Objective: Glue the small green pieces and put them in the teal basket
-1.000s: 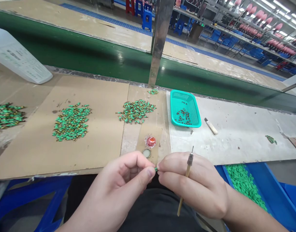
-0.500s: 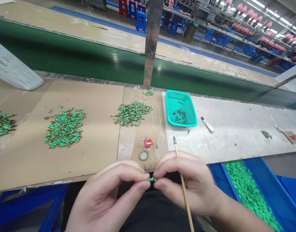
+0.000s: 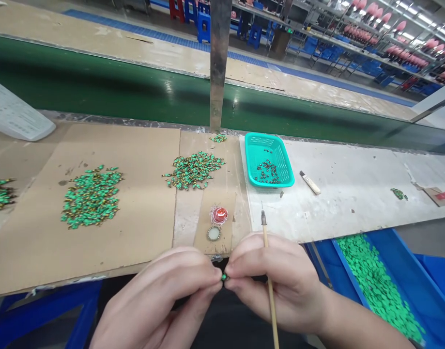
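Note:
A small green piece with a dark end [image 3: 224,277] sits between my two hands, mostly hidden by the fingertips. My left hand [image 3: 160,295] pinches its green side between thumb and index finger. On the other side, the thumb and index finger of my right hand [image 3: 283,276] pinch the dark end. A thin brush [image 3: 265,230] with a wooden handle is also tucked in my right hand, its fine tip pointing up and away. Just beyond the hands, a cap of glossy red paint [image 3: 220,214] and a bottle cap with pale contents [image 3: 214,233] lie on cardboard.
Piles of green-and-dark pieces [image 3: 93,196] [image 3: 195,169] lie on the cardboard. A teal basket [image 3: 289,179] holds small dark parts. Right of it lies a white-handled tool [image 3: 310,182]. A blue bin [image 3: 407,271] with green pieces stands lower right; a metal post [image 3: 218,72] rises behind the table.
The fingertips of both hands have drawn closer around the green piece, so less of it shows. The brush has tilted slightly more upright. The whole view has shifted a little.

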`<state>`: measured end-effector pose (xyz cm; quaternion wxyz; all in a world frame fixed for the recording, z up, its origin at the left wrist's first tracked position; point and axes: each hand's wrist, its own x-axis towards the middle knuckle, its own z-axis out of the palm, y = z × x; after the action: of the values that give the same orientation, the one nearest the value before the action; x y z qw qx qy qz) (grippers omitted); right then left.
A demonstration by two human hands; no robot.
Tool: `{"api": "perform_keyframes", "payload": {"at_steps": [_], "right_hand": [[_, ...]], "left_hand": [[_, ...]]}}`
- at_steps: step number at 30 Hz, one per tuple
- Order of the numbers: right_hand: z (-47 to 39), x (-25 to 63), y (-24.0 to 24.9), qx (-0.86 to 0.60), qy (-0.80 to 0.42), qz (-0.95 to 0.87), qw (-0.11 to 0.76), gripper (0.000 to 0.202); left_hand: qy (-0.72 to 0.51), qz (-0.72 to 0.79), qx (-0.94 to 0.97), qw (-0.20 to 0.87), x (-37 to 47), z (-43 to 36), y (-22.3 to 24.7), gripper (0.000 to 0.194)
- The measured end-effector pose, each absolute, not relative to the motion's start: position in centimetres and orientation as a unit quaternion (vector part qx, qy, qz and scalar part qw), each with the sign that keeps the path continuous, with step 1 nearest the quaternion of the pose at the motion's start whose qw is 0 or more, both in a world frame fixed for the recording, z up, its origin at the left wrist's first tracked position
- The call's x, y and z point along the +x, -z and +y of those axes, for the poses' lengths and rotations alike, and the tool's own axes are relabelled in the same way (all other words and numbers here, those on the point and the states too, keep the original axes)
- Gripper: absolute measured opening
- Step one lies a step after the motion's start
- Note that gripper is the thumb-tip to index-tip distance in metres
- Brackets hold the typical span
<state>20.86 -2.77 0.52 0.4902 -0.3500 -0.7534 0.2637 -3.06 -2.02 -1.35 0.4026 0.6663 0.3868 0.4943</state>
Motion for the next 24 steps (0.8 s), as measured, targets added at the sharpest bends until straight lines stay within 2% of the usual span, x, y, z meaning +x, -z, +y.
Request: {"api": "perform_keyframes", "payload": {"at_steps": [3,8,18,24], "right_hand": [[-2.7,20.9,-0.6,-0.338,-0.260,-0.759,0.493,0.009],[-2.8,21.0,-0.6,-0.331,-0.259,-0.763,0.491,0.012],[-2.7,20.9,-0.6,-0.332,-0.258,-0.760,0.496,0.006],[-2.5,20.8,-0.4,-0.337,-0.266,-0.755,0.496,0.013]], "left_hand": [[-0.482,0.315,0.741,0.345,-3.9,-1.6,2.4,0.030],[-0.461,0.298,0.782,0.295,-4.4,-1.4,2.6,0.027],[-0.456,0.309,0.780,0.297,-4.2,-1.5,2.6,0.024],[-0.470,0.321,0.757,0.322,-3.9,-1.6,2.7,0.027]]}}
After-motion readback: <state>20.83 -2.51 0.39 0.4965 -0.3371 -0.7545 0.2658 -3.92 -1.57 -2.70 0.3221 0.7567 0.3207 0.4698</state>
